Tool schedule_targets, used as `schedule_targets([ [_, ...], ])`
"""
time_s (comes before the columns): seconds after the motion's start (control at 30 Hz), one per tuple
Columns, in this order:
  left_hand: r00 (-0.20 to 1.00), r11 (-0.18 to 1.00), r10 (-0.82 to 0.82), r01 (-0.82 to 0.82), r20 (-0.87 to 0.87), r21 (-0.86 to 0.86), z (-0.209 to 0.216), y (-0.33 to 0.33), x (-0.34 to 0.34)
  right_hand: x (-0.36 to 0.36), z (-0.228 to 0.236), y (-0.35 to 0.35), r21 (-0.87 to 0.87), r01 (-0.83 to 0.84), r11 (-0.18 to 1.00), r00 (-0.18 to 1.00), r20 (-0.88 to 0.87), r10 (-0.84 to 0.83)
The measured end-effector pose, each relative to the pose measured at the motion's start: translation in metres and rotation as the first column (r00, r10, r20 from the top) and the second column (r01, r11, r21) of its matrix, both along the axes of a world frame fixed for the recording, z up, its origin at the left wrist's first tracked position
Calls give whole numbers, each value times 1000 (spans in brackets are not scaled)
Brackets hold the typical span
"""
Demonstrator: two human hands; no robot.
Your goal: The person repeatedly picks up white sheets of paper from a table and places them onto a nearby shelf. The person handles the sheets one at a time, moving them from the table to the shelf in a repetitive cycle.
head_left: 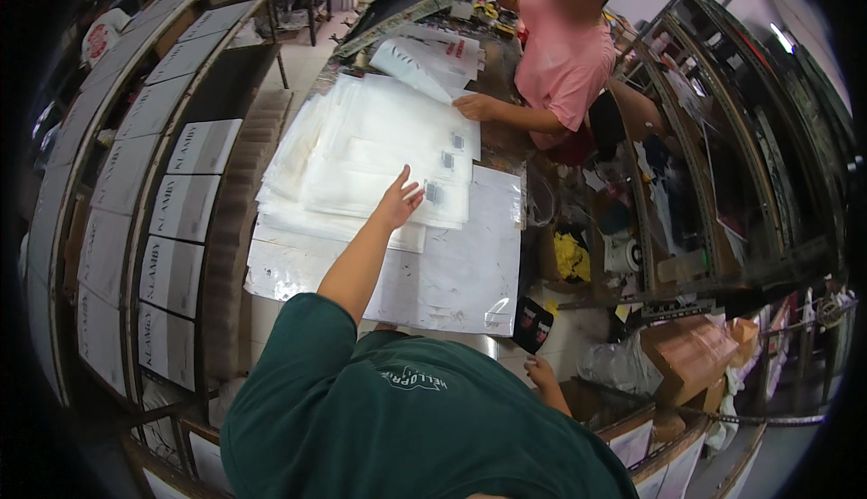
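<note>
My left hand [398, 203] is over a layered pile of translucent white plastic sheets or bags [361, 151], its fingers apart and nothing held. Small dark printed marks show along the pile's right edge, close to the fingertips. Whether the hand touches the top sheet I cannot tell. Low on the right, beside my body, my right hand [541, 373] has its fingers curled in, with nothing visible in them. Across the table, a person in a pink shirt [564, 70] grips a curling translucent sheet [411, 67] with one hand and holds up a dark-framed screen [406, 11] with the other.
The pile rests on a white-topped table [461, 273]. At left stands a metal rack [135, 219] of grey-white boxes. Cluttered shelving [695, 183] runs along the right. A yellow crumpled bag [571, 257], a black printed item [533, 326] and a cardboard box [691, 359] are on the right.
</note>
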State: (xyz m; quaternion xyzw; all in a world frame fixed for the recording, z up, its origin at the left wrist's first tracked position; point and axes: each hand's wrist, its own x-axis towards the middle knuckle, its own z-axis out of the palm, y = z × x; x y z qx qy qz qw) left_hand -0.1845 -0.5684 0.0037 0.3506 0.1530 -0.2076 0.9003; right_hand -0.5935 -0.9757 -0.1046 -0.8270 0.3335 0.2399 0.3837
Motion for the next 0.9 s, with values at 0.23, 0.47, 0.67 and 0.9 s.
schedule_targets([
  [0.23, 991, 976, 75, -95, -107, -194, -16, -30, 47, -1, 32, 15, 56, 153, 987, 978, 133, -159],
  [0.47, 956, 959, 265, -248, -128, 135, -59, -51, 52, -33, 5, 57, 101, 72, 992, 992, 99, -82],
  [0.67, 987, 992, 129, -129, -95, 9, 1, -68, -16, 54, 50, 136, 264, -82, 961, 981, 189, 32],
  [0.9, 987, 998, -52, 46, -154, -42, 70, -81, -104, 231, 170, 230, 776, 165, 609, 791, 265, -551],
])
